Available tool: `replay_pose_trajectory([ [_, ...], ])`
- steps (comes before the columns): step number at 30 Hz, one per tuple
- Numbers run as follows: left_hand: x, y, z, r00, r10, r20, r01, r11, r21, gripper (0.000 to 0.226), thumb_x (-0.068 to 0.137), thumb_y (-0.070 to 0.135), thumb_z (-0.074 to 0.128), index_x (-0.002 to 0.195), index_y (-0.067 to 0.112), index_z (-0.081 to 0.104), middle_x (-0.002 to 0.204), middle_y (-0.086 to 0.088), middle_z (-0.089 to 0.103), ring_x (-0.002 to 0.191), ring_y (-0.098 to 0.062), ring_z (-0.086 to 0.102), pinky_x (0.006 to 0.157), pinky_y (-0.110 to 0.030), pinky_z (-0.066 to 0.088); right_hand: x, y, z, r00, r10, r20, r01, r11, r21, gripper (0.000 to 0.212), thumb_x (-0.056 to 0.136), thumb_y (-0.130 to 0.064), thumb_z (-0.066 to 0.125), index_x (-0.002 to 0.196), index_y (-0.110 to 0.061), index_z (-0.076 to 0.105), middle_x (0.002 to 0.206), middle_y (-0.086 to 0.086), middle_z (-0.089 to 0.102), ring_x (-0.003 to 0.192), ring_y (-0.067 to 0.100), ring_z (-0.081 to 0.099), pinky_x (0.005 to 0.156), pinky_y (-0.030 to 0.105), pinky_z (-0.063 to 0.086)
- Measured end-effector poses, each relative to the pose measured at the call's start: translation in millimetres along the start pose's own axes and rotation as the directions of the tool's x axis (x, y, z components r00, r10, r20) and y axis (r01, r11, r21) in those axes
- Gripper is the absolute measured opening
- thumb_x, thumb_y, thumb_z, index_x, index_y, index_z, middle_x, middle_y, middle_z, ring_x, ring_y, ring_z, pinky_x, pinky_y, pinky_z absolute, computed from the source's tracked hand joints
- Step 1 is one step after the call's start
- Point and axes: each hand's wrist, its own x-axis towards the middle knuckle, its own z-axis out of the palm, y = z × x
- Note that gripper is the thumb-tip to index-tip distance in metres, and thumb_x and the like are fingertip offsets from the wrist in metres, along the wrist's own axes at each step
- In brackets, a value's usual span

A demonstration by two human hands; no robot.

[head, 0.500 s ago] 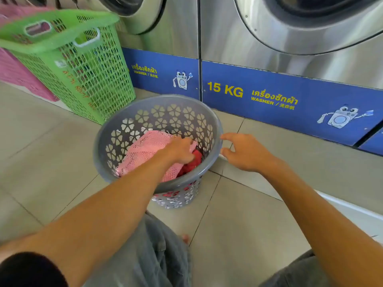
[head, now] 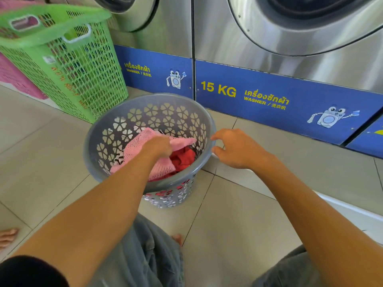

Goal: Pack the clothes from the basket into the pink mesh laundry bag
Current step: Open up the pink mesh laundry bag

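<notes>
A round grey basket (head: 116, 121) with flower-shaped holes stands on the tiled floor in front of me. Inside it lies the pink mesh laundry bag (head: 134, 148), on top of red clothes (head: 183, 157) and a bit of dark and white fabric. My left hand (head: 158, 147) reaches into the basket and is closed on the upper part of the mesh bag. My right hand (head: 234, 149) hovers just outside the basket's right rim, fingers spread and curled, holding nothing.
A tall green plastic basket (head: 68, 65) stands at the back left, a pink one (head: 14, 77) behind it. Steel washing machines (head: 290, 34) with blue base panels line the back. My knees in grey trousers and bare feet are at the bottom.
My left hand has gripped the mesh bag and lifted its top edge, uncovering more of the red clothes. My right hand stays by the rim.
</notes>
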Motion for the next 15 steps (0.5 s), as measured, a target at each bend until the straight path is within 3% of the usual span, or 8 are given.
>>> replay_pose_trajectory([
  [2,-9.0,3.9,-26.9,0.992,0.002,-0.130,-0.012,0.997,-0.076,0.037,0.094,0.026,0.052,0.126,0.008,0.060,0.127,-0.015,0.063,0.110,-0.034,0.061,0.090,-0.041,0.048,-5.0,1.3,-2.9,1.000,0.009,-0.004,-0.009,1.000,0.007,0.040,0.093,-0.034,0.058,0.129,-0.017,0.064,0.132,0.007,0.065,0.121,0.031,0.059,0.099,0.051,0.050],
  [4,-27.3,10.8,-55.1,0.953,0.031,-0.300,-0.101,0.970,-0.222,0.035,0.095,0.016,0.045,0.126,0.008,0.059,0.129,-0.017,0.061,0.115,-0.036,0.059,0.095,-0.043,0.045,-10.3,0.8,-7.5,1.000,0.008,-0.006,-0.007,1.000,0.019,0.046,0.093,-0.037,0.059,0.135,-0.018,0.061,0.137,0.004,0.063,0.126,0.028,0.057,0.105,0.046,0.047],
  [6,-51.7,17.8,-81.6,0.894,0.003,-0.448,-0.210,0.887,-0.412,0.036,0.095,0.011,0.039,0.122,0.011,0.062,0.128,-0.014,0.062,0.117,-0.035,0.057,0.101,-0.044,0.041,-14.9,0.5,-13.3,1.000,0.001,-0.021,0.000,0.998,0.055,0.050,0.093,-0.042,0.062,0.137,-0.019,0.059,0.140,0.002,0.061,0.128,0.025,0.056,0.106,0.039,0.044],
  [7,-66.0,21.8,-93.1,0.866,-0.029,-0.499,-0.281,0.798,-0.534,0.034,0.096,0.014,0.039,0.118,0.016,0.065,0.121,-0.010,0.066,0.112,-0.031,0.059,0.100,-0.044,0.044,-17.3,0.0,-17.7,1.000,0.003,-0.031,-0.001,0.997,0.079,0.051,0.092,-0.043,0.063,0.137,-0.019,0.058,0.141,0.001,0.060,0.128,0.024,0.056,0.104,0.036,0.042],
  [9,-99.0,32.1,-114.3,0.839,-0.083,-0.538,-0.456,0.433,-0.777,0.026,0.096,0.021,0.046,0.098,0.030,0.070,0.098,0.003,0.070,0.094,-0.019,0.064,0.088,-0.037,0.050,-21.5,2.6,-28.6,0.997,0.038,-0.061,-0.029,0.991,0.130,0.056,0.092,-0.046,0.064,0.140,-0.020,0.055,0.145,-0.001,0.057,0.129,0.023,0.055,0.103,0.032,0.040],
  [11,-128.1,43.3,-131.2,0.836,-0.104,-0.538,-0.528,0.113,-0.842,0.016,0.096,0.025,0.055,0.093,0.029,0.070,0.093,0.002,0.074,0.089,-0.017,0.069,0.084,-0.035,0.053,-25.1,10.6,-41.0,0.985,0.124,-0.122,-0.095,0.972,0.216,0.062,0.091,-0.049,0.065,0.144,-0.021,0.050,0.147,-0.002,0.054,0.131,0.023,0.054,0.106,0.034,0.039],
  [15,-154.5,68.6,-130.9,0.887,-0.037,-0.460,-0.458,-0.184,-0.870,0.014,0.092,0.021,0.063,0.102,0.016,0.072,0.100,-0.006,0.076,0.094,-0.023,0.072,0.089,-0.042,0.056,-39.8,32.1,-60.6,0.943,0.268,-0.196,-0.106,0.802,0.588,0.062,0.087,-0.053,0.069,0.140,-0.026,0.053,0.141,-0.007,0.058,0.128,0.014,0.057,0.104,0.038,0.047],
])
